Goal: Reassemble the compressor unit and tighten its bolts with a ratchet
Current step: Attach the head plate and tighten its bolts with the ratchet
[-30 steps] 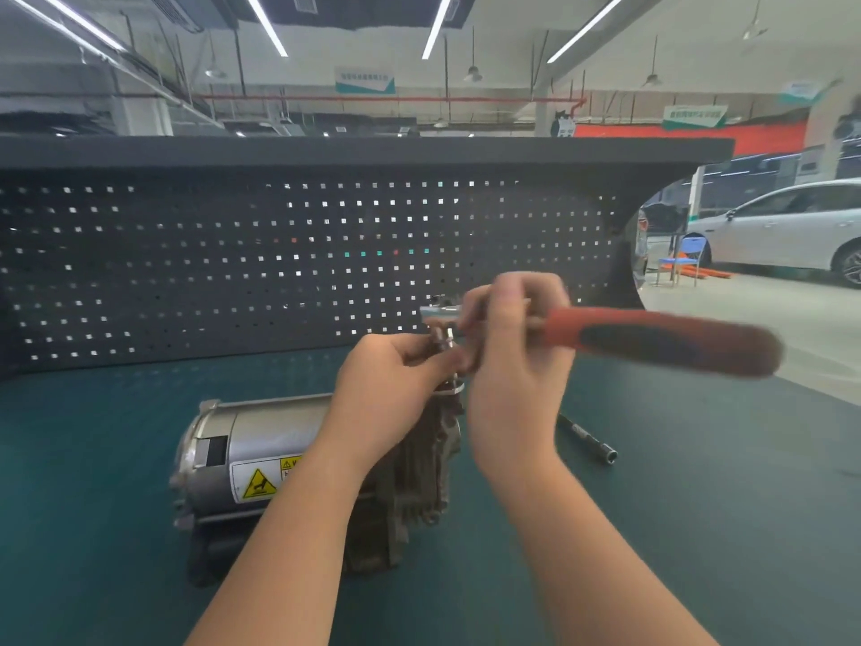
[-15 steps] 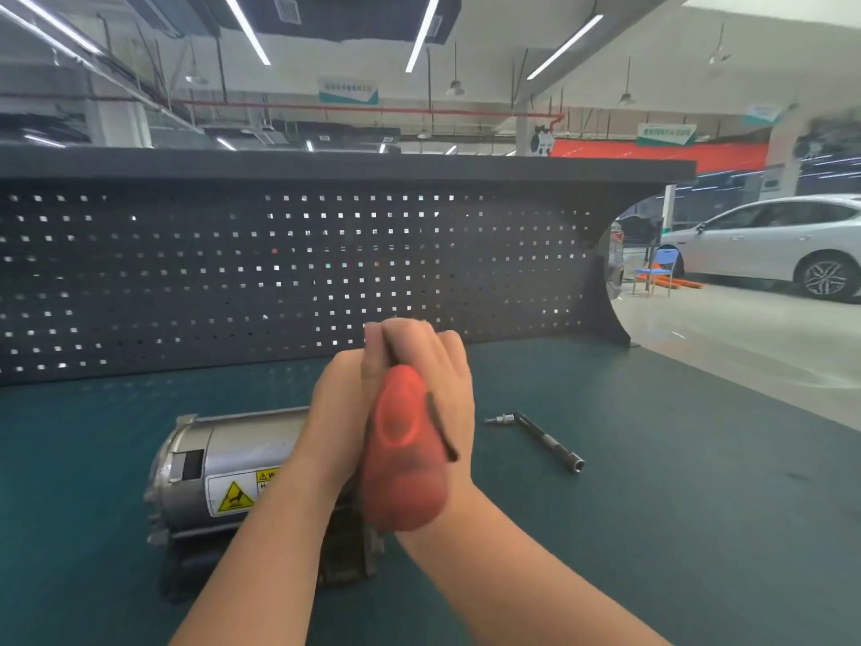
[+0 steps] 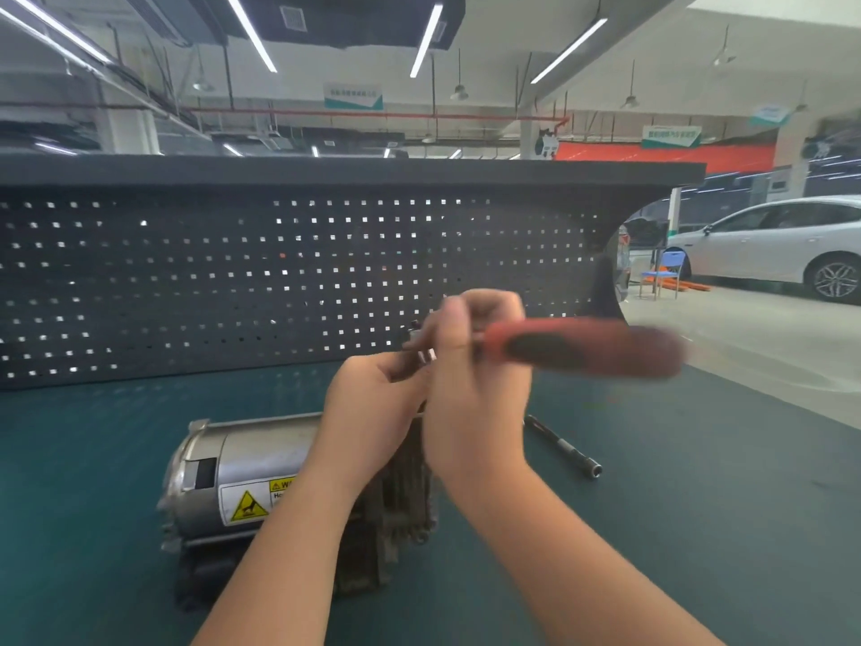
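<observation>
- Ratchet (image 3: 577, 349) sat across the middle of the frame, its red-and-black handle pointing to the right and blurred, its metal head just left of my knuckles.
- My right hand (image 3: 475, 389) was curled round the ratchet's neck, near the head, gripping it.
- My left hand (image 3: 372, 412) had its fingers bent up at the ratchet head, pinching something there; what exactly, I could not tell, as blur and my own fingers hid it.
- Compressor (image 3: 251, 473) lay on its side in the lower left centre, below both hands, silver cylinder to the left with a yellow warning label, darker finned part to the right, partly hidden by my left forearm.
- Extension bar (image 3: 566, 447) lay on the green bench top (image 3: 699, 505) right of centre, apart from the compressor.
- Pegboard (image 3: 233, 282) stood along the back of the bench, filling the middle left.
- White car (image 3: 782, 244) was parked at the right edge, a blue chair (image 3: 664, 272) near it.
</observation>
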